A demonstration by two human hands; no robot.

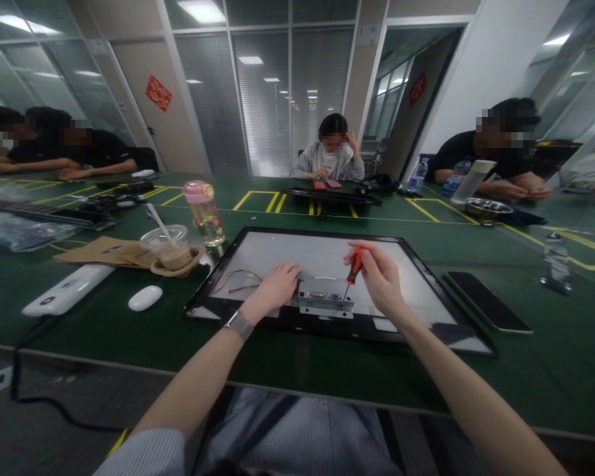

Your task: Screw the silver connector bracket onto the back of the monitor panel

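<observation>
A flat display panel (268, 248) with a black frame lies back side up on the table before me. Near its front edge sits a metal bracket (322, 305) with ports, one of them blue. My left hand (277, 285) is closed at the bracket's left end, fingertips bent over its back edge; the thumb is hidden. In my right hand (381, 277) is a red and black screwdriver (356, 264), tilted, its shaft pointing down to the bracket's right end. Whether its tip sits in a screw is too small to tell. Thin wires (242, 281) lie left of my left hand.
Left of the panel are a white mouse (145, 298), a white power strip (69, 291), an iced drink cup (166, 246) and a pink-lidded bottle (204, 211). A dark phone (486, 301) lies right. Several people sit around the green table (540, 370); another screen (332, 196) lies opposite.
</observation>
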